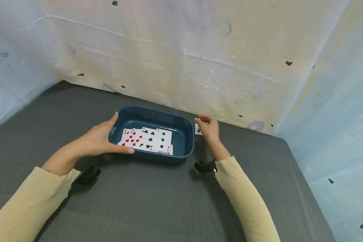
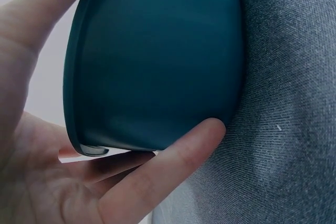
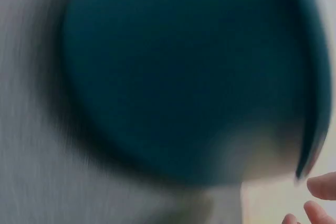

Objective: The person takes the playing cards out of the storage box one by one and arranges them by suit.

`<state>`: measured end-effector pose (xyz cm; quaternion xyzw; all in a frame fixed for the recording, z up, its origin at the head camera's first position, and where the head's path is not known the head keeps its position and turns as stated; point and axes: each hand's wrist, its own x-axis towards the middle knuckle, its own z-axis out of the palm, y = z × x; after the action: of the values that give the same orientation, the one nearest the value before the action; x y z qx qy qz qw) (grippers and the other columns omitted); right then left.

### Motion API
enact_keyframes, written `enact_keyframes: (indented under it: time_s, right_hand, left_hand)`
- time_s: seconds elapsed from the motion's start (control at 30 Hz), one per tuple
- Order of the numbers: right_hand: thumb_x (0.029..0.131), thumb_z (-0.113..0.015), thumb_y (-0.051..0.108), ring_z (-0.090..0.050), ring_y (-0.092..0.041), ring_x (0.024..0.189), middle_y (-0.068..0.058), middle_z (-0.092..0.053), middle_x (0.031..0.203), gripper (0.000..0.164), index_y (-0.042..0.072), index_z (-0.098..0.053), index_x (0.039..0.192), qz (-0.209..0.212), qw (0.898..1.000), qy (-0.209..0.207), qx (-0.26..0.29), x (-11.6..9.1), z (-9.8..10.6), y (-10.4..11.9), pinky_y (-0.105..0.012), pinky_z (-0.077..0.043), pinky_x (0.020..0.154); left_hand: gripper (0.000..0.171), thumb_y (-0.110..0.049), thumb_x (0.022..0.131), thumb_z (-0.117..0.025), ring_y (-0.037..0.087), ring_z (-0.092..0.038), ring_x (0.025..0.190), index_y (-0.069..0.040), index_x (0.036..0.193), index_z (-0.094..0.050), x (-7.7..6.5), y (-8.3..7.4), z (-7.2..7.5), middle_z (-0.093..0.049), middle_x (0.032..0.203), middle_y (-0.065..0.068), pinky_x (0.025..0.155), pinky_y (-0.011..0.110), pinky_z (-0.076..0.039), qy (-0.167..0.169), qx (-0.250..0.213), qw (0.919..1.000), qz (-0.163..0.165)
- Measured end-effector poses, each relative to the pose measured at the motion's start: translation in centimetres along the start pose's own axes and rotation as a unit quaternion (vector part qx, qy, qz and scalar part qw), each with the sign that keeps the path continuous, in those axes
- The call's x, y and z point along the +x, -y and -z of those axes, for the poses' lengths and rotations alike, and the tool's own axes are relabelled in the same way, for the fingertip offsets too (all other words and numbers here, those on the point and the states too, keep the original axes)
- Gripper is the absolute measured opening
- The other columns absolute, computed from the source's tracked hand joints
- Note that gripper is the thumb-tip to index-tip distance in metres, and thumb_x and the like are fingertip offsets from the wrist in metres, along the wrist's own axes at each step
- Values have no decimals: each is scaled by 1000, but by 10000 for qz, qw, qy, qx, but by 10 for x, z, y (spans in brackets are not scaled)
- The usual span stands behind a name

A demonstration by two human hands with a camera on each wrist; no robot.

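Note:
My left hand (image 1: 101, 139) holds the left end of a dark blue plastic tub (image 1: 187, 148), thumb along the near side and fingers at the far left corner. The left wrist view shows a finger (image 2: 184, 156) against the tub's wall (image 2: 157, 66). Several face-up playing cards (image 1: 148, 138), diamonds, clubs and a spade among them, overlap inside the tub. Just right of the tub, my right hand (image 1: 209, 129) partly covers another playing card (image 1: 198, 130). The right wrist view shows fingertips (image 3: 317, 213) and thumb apart, with no card visible between them.
The tub stands on a dark grey cloth-covered table (image 1: 139, 201). A pale patterned curtain (image 1: 181, 67) hangs close behind the tub and right hand. Another bluish curtain (image 1: 345, 134) borders the table's right side. Black wrist straps (image 1: 205, 166) show at the sleeves.

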<state>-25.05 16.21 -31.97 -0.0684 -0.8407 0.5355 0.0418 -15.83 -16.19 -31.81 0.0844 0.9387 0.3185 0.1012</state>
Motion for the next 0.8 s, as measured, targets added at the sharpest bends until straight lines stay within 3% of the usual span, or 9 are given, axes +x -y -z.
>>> enact_keyframes:
  time_s: [0.33,0.53,0.8]
  right_hand:
    - [91,-65,12,-58,-24,101,-14,-60,115,31,0,-62,120,483,9947,271,869,-27,-23,31,-38,-52,91]
    - [90,-66,12,-60,-30,104,-16,-61,115,34,0,-60,122,442,9915,1010,688,-38,-39,36,-41,-52,93]
    - [90,-67,17,-56,-30,118,-17,-54,131,44,4,-56,131,190,9855,1681,107,-44,-51,28,-42,-49,98]
  left_hand:
    - [139,-65,64,-78,54,-22,137,-1,152,8,0,0,1,-14,153,36,105,69,-25,29,26,10000,21]
    - [139,-65,64,-77,55,-22,137,-1,152,8,1,1,1,-14,153,36,105,69,-25,29,23,10000,-14]
    - [139,-66,64,-77,52,-20,139,-1,152,8,-1,0,2,-14,154,34,106,67,-24,4,-24,10000,-80]
